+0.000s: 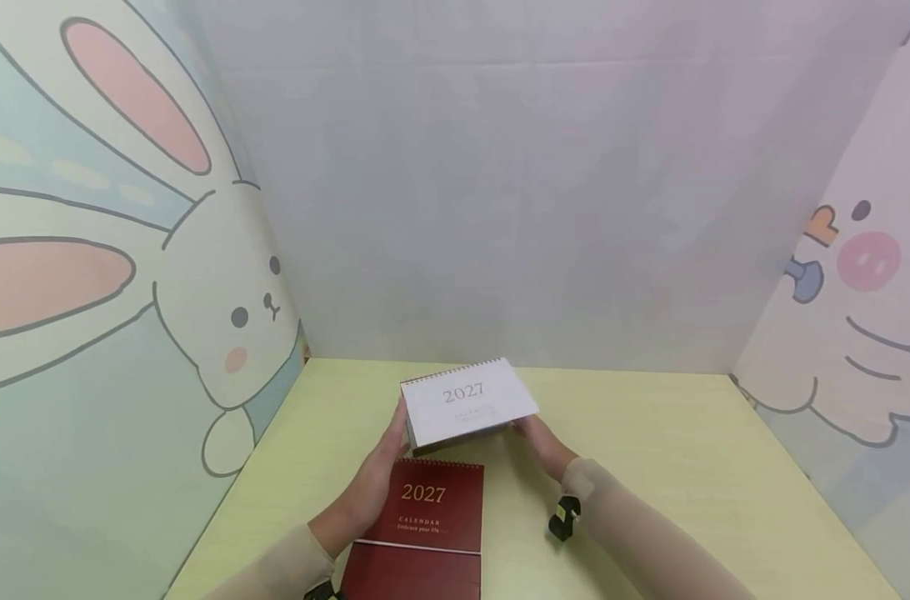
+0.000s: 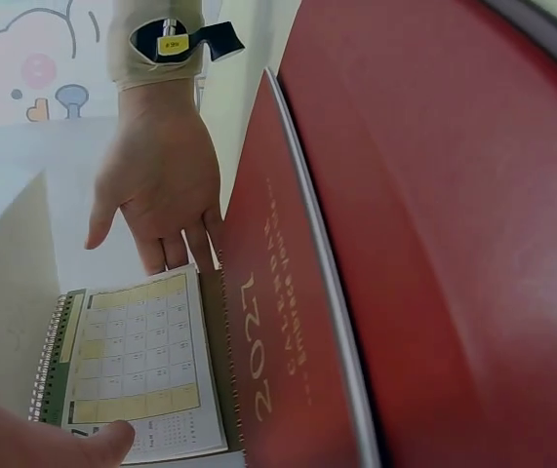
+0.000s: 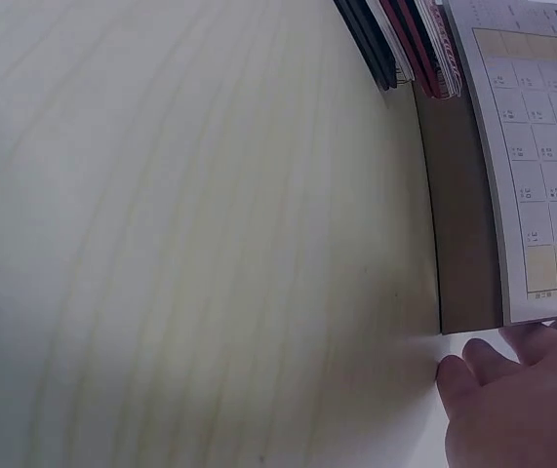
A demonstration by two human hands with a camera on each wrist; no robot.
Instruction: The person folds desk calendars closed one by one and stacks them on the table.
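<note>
A white-covered desk calendar point(image 1: 470, 404) printed 2027 is tilted at the back of the table, between my two hands. My left hand point(image 1: 372, 483) is at its left side, fingers along the edge; in the left wrist view the thumb point(image 2: 107, 444) overlaps a corner of the month page point(image 2: 146, 341). My right hand point(image 1: 545, 446) touches the lower right side, and the left wrist view shows its palm with straight fingers reaching to the calendar and the thumb apart. In that view the white cover point(image 2: 15, 263) stands away from the month page.
A red 2027 calendar point(image 1: 432, 521) lies in front of the white one, beside my left hand. Layered red and black board edges point(image 3: 419, 49) show near the brown base point(image 3: 468, 214). The pale yellow table point(image 1: 672, 467) meets a grey back wall and cartoon-printed side walls.
</note>
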